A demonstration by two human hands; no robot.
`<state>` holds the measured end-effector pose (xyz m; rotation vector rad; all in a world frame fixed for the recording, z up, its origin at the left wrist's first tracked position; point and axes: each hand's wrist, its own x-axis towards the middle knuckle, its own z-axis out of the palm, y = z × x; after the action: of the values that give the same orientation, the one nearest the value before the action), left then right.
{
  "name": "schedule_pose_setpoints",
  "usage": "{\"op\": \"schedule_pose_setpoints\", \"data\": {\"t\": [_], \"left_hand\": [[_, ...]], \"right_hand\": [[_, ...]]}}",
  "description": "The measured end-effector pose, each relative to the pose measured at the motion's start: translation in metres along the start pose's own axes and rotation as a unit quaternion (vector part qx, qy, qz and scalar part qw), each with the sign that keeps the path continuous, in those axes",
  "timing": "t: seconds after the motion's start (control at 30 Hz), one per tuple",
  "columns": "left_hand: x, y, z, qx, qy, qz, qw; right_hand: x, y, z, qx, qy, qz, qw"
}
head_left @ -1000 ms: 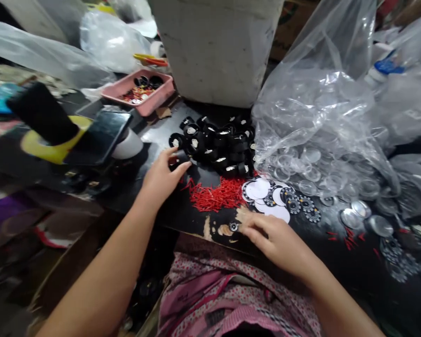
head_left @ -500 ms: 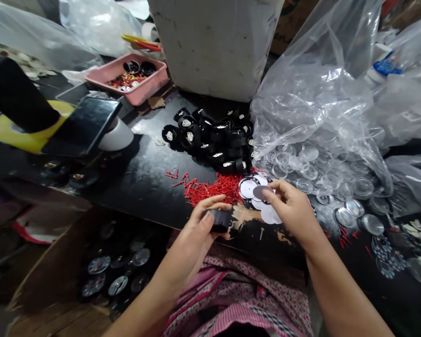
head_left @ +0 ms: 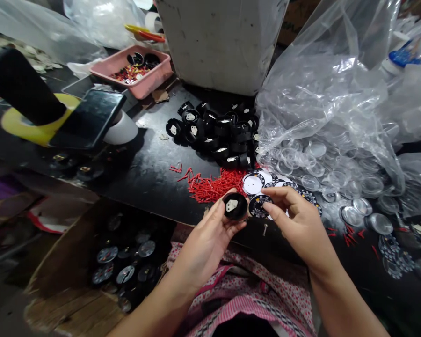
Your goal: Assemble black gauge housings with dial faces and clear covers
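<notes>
A round black cup point(head_left: 235, 206) with a pale piece inside sits in my left hand point(head_left: 210, 234), its open side facing up toward me. Just right of it, my right hand point(head_left: 298, 220) pinches a black dial disc point(head_left: 259, 206) with white and orange marks between thumb and fingers. The disc's edge is close to the cup; whether they touch is unclear. Beyond my hands lie red pointers point(head_left: 214, 185) in a heap and white and black discs point(head_left: 253, 183). Behind these is a pile of black cups point(head_left: 214, 133).
Clear round covers point(head_left: 315, 150) spill from a plastic bag on the right. At the left are a phone point(head_left: 87, 119), a yellow tape roll point(head_left: 17, 124) and a pink tray point(head_left: 154, 77). A cardboard box point(head_left: 52, 281) with finished-looking dials stands below the table edge.
My left hand has turned the black cup so its inside shows. My right hand has brought the disc nearer, now with its printed face visible. The view has shifted slightly.
</notes>
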<state>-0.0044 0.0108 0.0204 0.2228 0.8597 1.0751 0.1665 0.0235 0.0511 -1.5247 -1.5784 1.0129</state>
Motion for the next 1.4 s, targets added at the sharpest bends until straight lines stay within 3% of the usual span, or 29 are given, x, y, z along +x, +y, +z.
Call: {"op": "schedule_pose_setpoints", "data": {"t": [0.2,0.47,0.73,0.87,0.93,1.03,1.17,1.3,1.4], "left_hand": [[-0.005,-0.017,0.004,0.061,-0.025,0.042,0.997],[-0.005,-0.015,-0.004,0.149,-0.047,0.027,0.987],[-0.004,-0.021,-0.012,0.149,-0.058,0.032,0.987],[-0.005,-0.022,-0.012,0.171,-0.066,0.04,0.982],[-0.007,-0.021,-0.012,0.199,-0.066,0.039,0.977],[-0.011,-0.021,-0.014,0.257,-0.057,0.041,0.964],[-0.016,-0.017,-0.023,0.311,-0.031,0.069,0.947],[-0.017,-0.007,-0.036,0.24,0.038,0.084,0.966],[-0.015,0.0,-0.04,0.133,0.086,0.12,0.98]], "right_hand": [[0.001,-0.012,0.018,-0.045,0.006,-0.059,0.997],[0.003,-0.013,0.01,-0.052,-0.062,-0.005,0.997],[0.005,-0.01,0.011,0.033,-0.073,0.074,0.994],[0.001,-0.004,0.012,0.004,-0.054,0.075,0.996],[-0.005,-0.002,0.013,0.0,-0.074,0.081,0.994],[-0.016,0.001,0.013,0.003,-0.12,0.067,0.991],[-0.018,0.002,0.014,-0.023,-0.13,0.014,0.991],[0.006,0.0,0.028,-0.139,-0.133,-0.054,0.98],[0.028,-0.002,0.047,-0.333,-0.109,-0.112,0.93]]}}
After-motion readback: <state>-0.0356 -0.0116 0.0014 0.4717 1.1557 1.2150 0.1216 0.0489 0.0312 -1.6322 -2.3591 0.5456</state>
